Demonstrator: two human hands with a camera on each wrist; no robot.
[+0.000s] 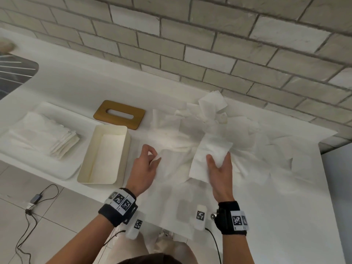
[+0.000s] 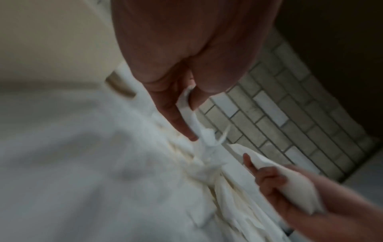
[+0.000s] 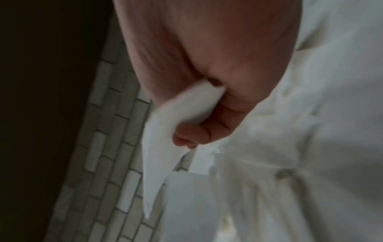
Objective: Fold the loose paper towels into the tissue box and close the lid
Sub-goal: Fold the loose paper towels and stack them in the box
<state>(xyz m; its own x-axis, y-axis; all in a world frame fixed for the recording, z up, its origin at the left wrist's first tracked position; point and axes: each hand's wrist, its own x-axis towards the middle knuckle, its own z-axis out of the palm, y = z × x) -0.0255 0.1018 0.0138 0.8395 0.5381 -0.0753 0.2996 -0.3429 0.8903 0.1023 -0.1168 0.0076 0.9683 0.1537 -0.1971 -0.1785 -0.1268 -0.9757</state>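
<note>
Head view: your white counter (image 1: 80,88) ends close in front of you, its front edge running just under your wrists, and the tiled wall (image 1: 209,44) closes the far side. A bare strip of counter lies between the wall and the wooden lid (image 1: 119,116), which rests flat behind the tissue box (image 1: 83,168). The box stands uncovered at the front edge, left of your left hand (image 1: 144,168), and looks nearly empty. Left of it a folded stack (image 1: 47,138) lies on a tray (image 1: 62,169). The loose paper towels (image 1: 238,134) spread crumpled over the right half. Your left hand pinches a corner of one sheet. Your right hand (image 1: 219,174) grips one paper towel (image 1: 211,155), lifted over the pile.
</note>
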